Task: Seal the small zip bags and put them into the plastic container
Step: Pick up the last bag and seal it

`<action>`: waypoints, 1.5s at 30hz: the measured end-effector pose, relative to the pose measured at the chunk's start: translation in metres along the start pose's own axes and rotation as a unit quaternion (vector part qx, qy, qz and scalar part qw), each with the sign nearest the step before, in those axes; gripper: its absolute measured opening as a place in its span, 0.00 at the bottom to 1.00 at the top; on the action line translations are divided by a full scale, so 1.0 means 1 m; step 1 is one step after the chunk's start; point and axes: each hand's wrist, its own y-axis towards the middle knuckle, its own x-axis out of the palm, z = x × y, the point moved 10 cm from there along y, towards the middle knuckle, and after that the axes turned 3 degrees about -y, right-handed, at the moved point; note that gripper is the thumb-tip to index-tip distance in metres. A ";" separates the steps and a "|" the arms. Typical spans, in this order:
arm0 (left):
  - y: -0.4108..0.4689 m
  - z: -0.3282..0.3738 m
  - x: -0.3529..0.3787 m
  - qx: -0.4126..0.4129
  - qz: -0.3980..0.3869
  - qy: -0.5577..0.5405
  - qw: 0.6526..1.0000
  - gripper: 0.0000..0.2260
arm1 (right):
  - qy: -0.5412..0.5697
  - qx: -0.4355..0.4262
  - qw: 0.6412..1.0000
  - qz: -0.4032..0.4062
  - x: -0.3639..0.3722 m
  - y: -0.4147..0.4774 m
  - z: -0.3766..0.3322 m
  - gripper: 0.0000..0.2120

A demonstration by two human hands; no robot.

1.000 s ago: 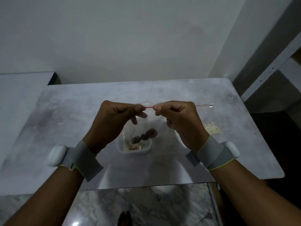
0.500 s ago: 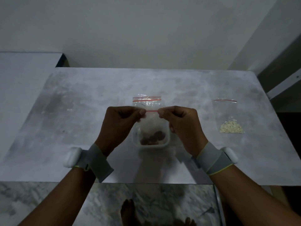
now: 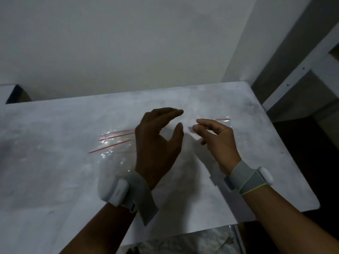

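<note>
My left hand (image 3: pixel 157 142) hovers over the middle of the table with thumb and fingers spread, holding nothing. My right hand (image 3: pixel 218 138) is beside it to the right, fingers loosely apart and empty as far as the blur lets me see. Clear zip bags (image 3: pixel 113 143) with red seal lines lie in a loose heap just left of my left hand. A pale blurred shape under them (image 3: pixel 108 167) may be the plastic container; my left wrist hides most of it. Another zip bag (image 3: pixel 222 119) shows its red strip behind my right hand.
The grey mottled table (image 3: pixel 55 162) ends at its right edge (image 3: pixel 300 171) and near edge. A white wall rises behind it. A white shelf frame (image 3: pixel 302 68) stands at the right. Marble floor shows below the near edge.
Both hands have let go of the bag's red seal strip and opened. The view has swung, so the bags now sit left of my left hand.
</note>
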 end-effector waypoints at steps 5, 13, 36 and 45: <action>0.007 -0.017 0.097 -0.090 -0.067 -0.059 0.992 0.15 | -0.010 0.034 0.997 0.068 -0.074 0.044 0.041 0.13; -0.002 -0.094 0.190 -0.285 -0.137 -0.022 0.948 0.27 | -0.028 0.071 0.994 0.073 -0.110 0.087 0.084 0.16; 0.007 -0.036 0.135 -0.322 -0.182 -0.369 0.853 0.07 | 0.067 -0.051 0.996 -0.021 -0.089 0.016 -0.037 0.09; 0.028 0.002 0.082 -0.240 -0.174 -0.362 0.884 0.07 | 0.078 -0.121 0.989 -0.030 -0.077 -0.014 -0.097 0.07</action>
